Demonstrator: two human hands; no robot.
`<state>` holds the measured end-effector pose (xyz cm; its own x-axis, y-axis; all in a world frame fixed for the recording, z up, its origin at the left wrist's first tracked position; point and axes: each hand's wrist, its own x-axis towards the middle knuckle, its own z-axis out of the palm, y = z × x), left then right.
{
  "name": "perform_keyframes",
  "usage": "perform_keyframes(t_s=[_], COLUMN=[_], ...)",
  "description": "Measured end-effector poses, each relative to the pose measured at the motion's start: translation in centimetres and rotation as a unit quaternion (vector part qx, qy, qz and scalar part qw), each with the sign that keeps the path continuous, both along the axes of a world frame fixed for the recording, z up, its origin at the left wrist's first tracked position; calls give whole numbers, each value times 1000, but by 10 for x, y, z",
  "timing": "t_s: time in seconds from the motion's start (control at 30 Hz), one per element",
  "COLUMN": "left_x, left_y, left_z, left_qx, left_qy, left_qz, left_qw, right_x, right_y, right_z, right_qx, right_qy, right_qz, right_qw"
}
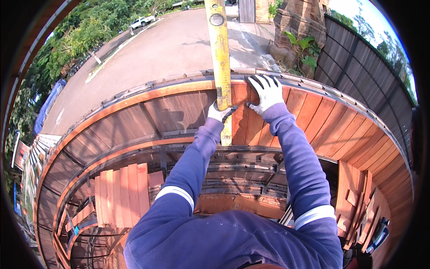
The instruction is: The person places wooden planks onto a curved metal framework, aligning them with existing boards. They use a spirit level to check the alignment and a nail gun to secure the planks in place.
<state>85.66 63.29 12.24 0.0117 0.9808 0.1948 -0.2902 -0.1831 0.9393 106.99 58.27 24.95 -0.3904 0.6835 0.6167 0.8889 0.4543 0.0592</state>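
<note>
A long yellow spirit level [220, 54] lies across the curved roof of reddish wooden planks [327, 123], reaching out past its outer rim. My left hand [219, 112], in a white glove with dark fingertips, grips the level near its lower end. To its right, my right hand [265, 93], gloved the same way, rests flat with fingers spread on the planks close to the curved wooden rim [148, 95]. Both arms wear blue sleeves with white bands.
A dark metal frame [242, 168] shows below the planks. Short boards [121, 193] lie stacked at lower left and offcuts [358, 201] at right. Far below are a paved road [165, 49], a white vehicle [142, 20], a brick pillar [298, 22] and a dark fence [367, 76].
</note>
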Motion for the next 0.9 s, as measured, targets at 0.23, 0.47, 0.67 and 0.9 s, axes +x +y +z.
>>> perform_keyframes(t_s=[0.23,0.47,0.67,0.9], left_x=[-4,-9,-7,-5], left_y=[-6,-1,2,11], left_z=[-2,-26,-34,-37], left_qx=[30,-22,-14,28], left_qy=[113,-60,-96,65], left_qz=[-2,-73,-85,-14], left_qw=[993,995,992,997], right_x=[2,-4,-3,-5], right_y=[0,-3,-3,-3], right_z=[-1,3,2,4], right_qx=[16,4,6,14], right_qy=[9,6,13,-2], right_qz=[16,6,15,1], right_qw=[1000,1000,1000,1000])
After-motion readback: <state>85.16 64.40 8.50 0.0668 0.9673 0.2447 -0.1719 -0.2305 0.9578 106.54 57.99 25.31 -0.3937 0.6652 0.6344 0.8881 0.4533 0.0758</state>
